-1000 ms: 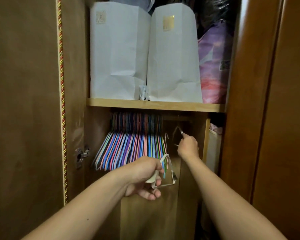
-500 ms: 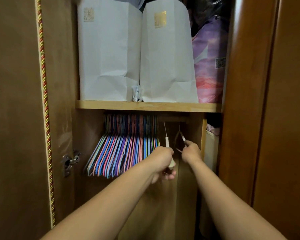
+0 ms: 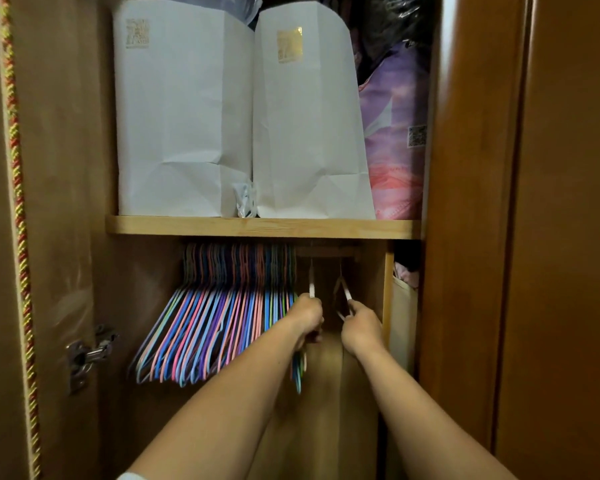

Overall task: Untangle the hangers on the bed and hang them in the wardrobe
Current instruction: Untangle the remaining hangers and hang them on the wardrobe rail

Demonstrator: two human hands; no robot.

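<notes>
On the far left, the open wardrobe door (image 3: 49,202) shows a braided cord trim and a metal hinge (image 3: 87,355), and just inside hangs a dense, fanned pack of coloured hangers (image 3: 215,327) on the rail under the wooden shelf (image 3: 257,226). Up on that shelf, two white paper bags (image 3: 243,109) stand side by side with a purple package (image 3: 395,133) squeezed in at the right. Now to the action: the left hand (image 3: 307,318) is curled round a pale hanger (image 3: 311,287), its neck rising straight to the rail (image 3: 326,252), right beside the coloured pack. Just next door, the right hand (image 3: 359,327) pinches a second pale hanger (image 3: 343,289) by its shoulder, hook up at the rail too, though it's too dark to tell whether either hook is truly seated. Here's the danger: let go before a hook is over the rail and that hanger drops to the wardrobe floor. And with the left one so close to the pack, a careless pull could snag it in the neighbours and tangle things all over again.
</notes>
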